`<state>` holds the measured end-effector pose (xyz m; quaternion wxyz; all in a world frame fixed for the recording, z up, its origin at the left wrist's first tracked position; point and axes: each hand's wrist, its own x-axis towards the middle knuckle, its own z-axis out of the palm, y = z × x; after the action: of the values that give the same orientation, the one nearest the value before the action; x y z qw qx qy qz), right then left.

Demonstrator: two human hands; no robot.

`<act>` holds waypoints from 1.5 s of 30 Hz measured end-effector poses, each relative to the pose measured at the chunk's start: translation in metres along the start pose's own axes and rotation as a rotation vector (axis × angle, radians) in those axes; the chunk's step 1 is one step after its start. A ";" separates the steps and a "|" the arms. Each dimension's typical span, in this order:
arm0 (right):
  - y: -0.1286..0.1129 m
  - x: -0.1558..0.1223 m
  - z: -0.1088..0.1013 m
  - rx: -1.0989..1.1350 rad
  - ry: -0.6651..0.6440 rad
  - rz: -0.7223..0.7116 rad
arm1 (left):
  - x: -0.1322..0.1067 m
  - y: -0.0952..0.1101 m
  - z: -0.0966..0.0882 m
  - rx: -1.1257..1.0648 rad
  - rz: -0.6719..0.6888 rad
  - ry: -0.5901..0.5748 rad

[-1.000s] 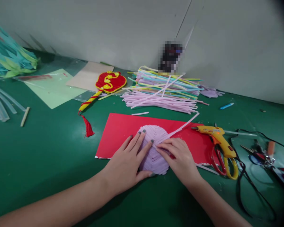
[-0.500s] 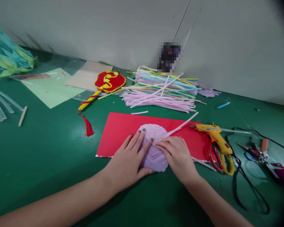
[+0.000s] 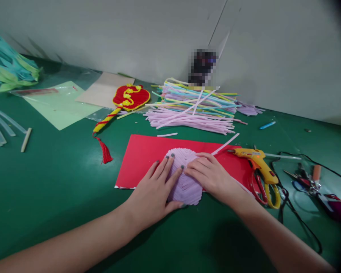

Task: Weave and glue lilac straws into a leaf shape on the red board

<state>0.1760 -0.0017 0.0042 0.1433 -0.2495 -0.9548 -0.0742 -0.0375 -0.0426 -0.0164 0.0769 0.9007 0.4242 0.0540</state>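
A round lilac panel point(image 3: 184, 192) of pipe cleaners, laid side by side in a V pattern, lies partly over the red sheet point(image 3: 147, 151). My left hand point(image 3: 155, 189) rests flat on its left part, fingers spread, thumb at the lower edge. On the panel's right part, my right hand point(image 3: 208, 172) has its fingers bent and pressed together at the middle seam, on a lilac pipe cleaner point(image 3: 226, 143). The free end of that pipe cleaner sticks out up and right from behind the hand; the part under the fingers is hidden.
Right of the sheet lie a yellow glue gun point(image 3: 255, 157), scissors point(image 3: 272, 197) and a black cord. Behind are a pile of pipe cleaners point(image 3: 193, 121) and a red fan point(image 3: 130, 96) with a tassel. Glue sticks point(image 3: 0, 129) lie left, a blue pen point(image 3: 267, 125) right.
My right hand has turned flatter and its fingers have slid up along the pipe cleaner, covering more of it. My left hand stays in place on the panel.
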 end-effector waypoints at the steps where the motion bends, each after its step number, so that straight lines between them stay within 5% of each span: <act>1: 0.002 0.001 0.000 0.006 -0.002 -0.021 | 0.000 0.000 0.000 0.001 0.002 0.002; 12: 0.006 -0.015 0.010 0.244 0.096 0.158 | -0.001 -0.001 0.001 0.005 0.012 0.041; 25: 0.027 -0.048 -0.012 0.227 0.018 0.262 | 0.000 -0.001 -0.002 -0.039 0.012 0.012; 33: 0.037 -0.030 -0.030 -0.009 -0.092 0.113 | -0.001 -0.001 -0.003 -0.056 0.015 0.032; 45: 0.031 -0.051 0.005 0.045 0.043 0.172 | 0.000 -0.001 -0.003 -0.057 0.014 0.031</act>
<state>0.2328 0.0030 -0.0140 0.1753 -0.3255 -0.9280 -0.0454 -0.0392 -0.0418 -0.0140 0.0953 0.9001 0.4174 0.0807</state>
